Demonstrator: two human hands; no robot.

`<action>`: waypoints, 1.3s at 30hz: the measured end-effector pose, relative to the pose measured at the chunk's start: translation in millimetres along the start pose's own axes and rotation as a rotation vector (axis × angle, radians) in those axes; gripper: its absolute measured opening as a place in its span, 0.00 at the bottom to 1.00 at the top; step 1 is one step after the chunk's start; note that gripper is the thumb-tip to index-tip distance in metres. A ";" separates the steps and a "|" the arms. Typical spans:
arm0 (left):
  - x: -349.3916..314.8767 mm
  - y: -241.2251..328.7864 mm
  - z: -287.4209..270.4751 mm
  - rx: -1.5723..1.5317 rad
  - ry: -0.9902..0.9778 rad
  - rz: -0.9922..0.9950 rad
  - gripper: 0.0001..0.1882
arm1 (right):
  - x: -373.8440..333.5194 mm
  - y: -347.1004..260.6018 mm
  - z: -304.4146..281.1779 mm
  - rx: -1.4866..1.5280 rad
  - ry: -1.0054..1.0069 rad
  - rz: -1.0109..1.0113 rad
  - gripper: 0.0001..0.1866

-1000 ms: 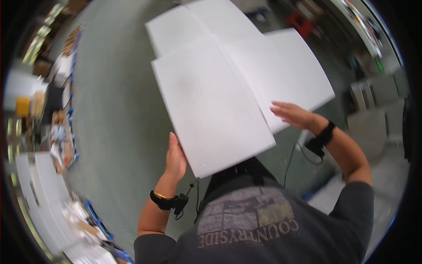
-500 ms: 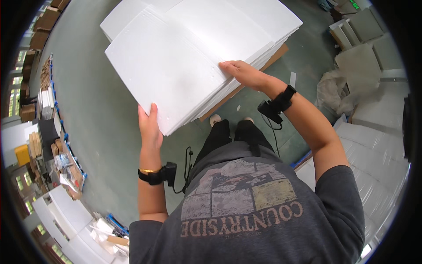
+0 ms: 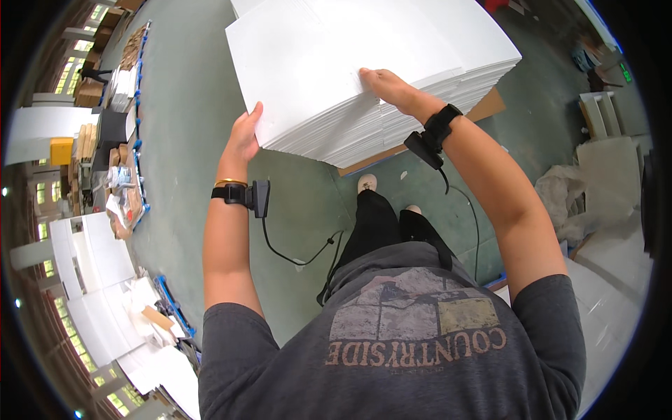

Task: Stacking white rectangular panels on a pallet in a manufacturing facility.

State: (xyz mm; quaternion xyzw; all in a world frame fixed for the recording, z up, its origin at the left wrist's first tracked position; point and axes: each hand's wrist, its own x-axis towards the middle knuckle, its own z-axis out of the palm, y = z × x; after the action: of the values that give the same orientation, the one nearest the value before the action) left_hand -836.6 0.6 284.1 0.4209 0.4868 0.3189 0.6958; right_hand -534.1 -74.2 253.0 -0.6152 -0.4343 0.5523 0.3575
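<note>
A tall stack of thin white boards (image 3: 420, 98) stands in front of me, its many layered edges facing me. At the stack's near left corner, my left hand (image 3: 243, 136) grips the uppermost white board (image 3: 308, 66), thumb up against its edge and the other fingers largely hidden. My right hand (image 3: 395, 91) holds the near edge of the same board, with the thumb lying on top and the fingers tucked out of sight below. Both wrists wear black straps with small cabled devices.
Brown cardboard (image 3: 488, 105) sticks out beneath the stack's near side. Grey-green floor (image 3: 189, 105) surrounds it. Crumpled clear plastic (image 3: 560, 192) and wrapped pale panels lie to the right. Along the left are a yellow box (image 3: 61, 150) and white panels (image 3: 105, 252).
The top board has moved forward over the stack, and its near left corner overhangs less. Both hands have travelled forward with it; the whole view has also shifted.
</note>
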 end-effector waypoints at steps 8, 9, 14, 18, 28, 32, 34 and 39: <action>1.3 -3.4 -1.7 -0.080 -0.063 -0.030 0.22 | -1.4 -3.3 5.9 -0.022 0.013 0.058 0.33; 2.4 -4.1 -1.7 -0.083 -0.066 -0.033 0.22 | -1.5 -3.1 5.3 -0.008 0.018 0.063 0.33; 4.2 -6.6 -6.2 -0.094 -0.054 -0.033 0.22 | -6.6 -7.4 5.9 0.004 -0.029 0.046 0.33; 6.3 -8.6 -6.2 -0.069 -0.034 -0.033 0.22 | -5.3 0.1 6.6 0.001 0.026 0.005 0.32; 3.5 -8.4 -12.0 -0.028 0.011 -0.021 0.21 | -8.0 -5.5 4.4 0.066 -0.082 -0.005 0.34; -2.4 -4.1 3.7 -0.022 0.024 0.003 0.19 | -0.7 5.1 -0.3 0.093 -0.058 0.021 0.35; -1.3 -4.7 1.0 -0.020 0.023 0.000 0.18 | -5.8 1.3 1.4 0.082 -0.055 0.040 0.36; 1.2 -10.0 -15.3 -0.049 0.004 0.014 0.18 | -22.9 -6.1 -10.3 0.220 0.034 0.081 0.35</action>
State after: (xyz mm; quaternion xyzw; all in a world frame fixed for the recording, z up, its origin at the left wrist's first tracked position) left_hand -850.3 1.4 272.0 0.4064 0.4772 0.3365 0.7027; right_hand -525.0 -92.8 268.5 -0.5985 -0.3399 0.6001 0.4076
